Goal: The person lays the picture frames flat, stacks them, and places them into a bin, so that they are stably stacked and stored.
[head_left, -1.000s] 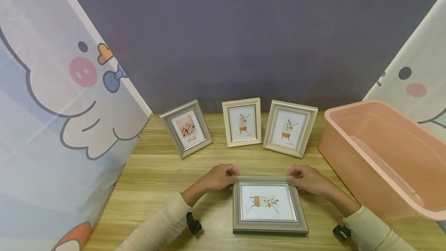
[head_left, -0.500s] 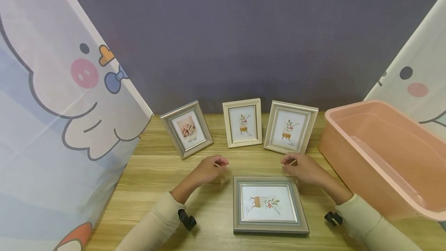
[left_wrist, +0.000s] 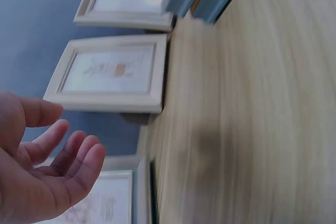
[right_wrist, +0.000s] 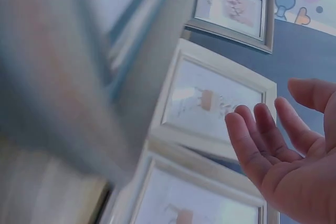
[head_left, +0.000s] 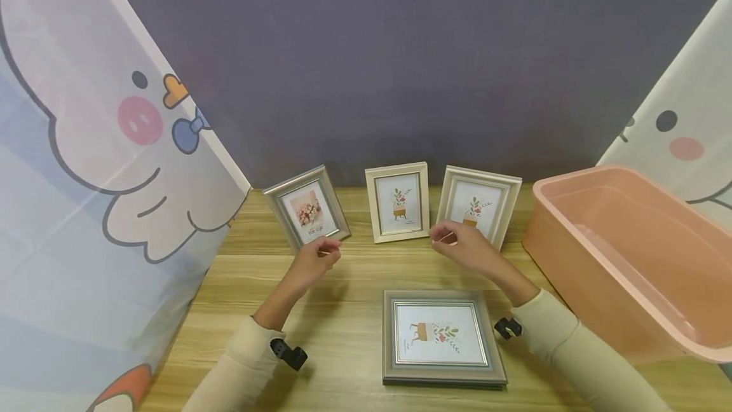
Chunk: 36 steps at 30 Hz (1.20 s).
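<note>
My left hand (head_left: pixel 311 260) hovers in front of the standing silver-grey picture frame (head_left: pixel 337 216) with a flower bouquet print, covering its lower corner in the head view. Its fingers are loosely bent and hold nothing, as the left wrist view shows. My right hand (head_left: pixel 466 248), fingers relaxed and holding nothing, is before the right-hand cream picture frame (head_left: pixel 499 208) and hides part of its plant print. Between them stands another cream picture frame (head_left: pixel 398 202). A larger grey picture frame (head_left: pixel 440 370) lies flat near me, picture up and turned sideways; its edge looks layered.
A pink plastic tub (head_left: pixel 595 272) stands at the right beside the frames. The wooden table (head_left: pixel 246 285) meets a dark backdrop (head_left: pixel 400 68) behind the frames. Cartoon-printed cloths (head_left: pixel 68 208) hang on both sides.
Both hands have let go of the far corners of the flat grey frame. They have moved away from me, toward the standing frames, and leftward. The frames have stayed in place.
</note>
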### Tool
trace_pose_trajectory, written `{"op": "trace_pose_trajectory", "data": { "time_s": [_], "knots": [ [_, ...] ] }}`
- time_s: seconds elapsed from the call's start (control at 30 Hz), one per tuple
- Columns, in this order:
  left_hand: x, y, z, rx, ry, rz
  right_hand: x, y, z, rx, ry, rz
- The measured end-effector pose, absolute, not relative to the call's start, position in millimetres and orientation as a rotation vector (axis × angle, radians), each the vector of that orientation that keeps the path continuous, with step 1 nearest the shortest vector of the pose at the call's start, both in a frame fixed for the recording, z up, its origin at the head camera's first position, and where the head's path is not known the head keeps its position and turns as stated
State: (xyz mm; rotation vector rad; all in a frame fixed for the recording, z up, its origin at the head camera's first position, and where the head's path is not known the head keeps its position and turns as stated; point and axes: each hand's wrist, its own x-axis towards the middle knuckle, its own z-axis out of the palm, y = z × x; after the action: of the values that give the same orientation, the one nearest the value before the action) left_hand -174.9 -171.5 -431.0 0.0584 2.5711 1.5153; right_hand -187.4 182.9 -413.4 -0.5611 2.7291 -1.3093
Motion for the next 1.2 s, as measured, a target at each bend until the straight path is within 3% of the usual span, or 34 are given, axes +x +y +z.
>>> {"op": "trace_pose_trajectory", "data": {
  "time_s": [0.57,0.93,1.2],
  "knots": [
    [-178.4,-237.5,-415.8,-0.440,2.654,1.823,-238.1,92.6,-383.0,-0.654,2.622,-1.655],
    [-199.0,-247.4,-438.0,-0.629,2.697,2.021,-264.6,27.8,-385.3,-0.647,2.497,-1.751],
    [-207.7,-243.4,-449.5,-0.592,2.694,2.183,-284.3,-12.6,-386.1,-0.628,2.524,-1.733]
  ]
}}
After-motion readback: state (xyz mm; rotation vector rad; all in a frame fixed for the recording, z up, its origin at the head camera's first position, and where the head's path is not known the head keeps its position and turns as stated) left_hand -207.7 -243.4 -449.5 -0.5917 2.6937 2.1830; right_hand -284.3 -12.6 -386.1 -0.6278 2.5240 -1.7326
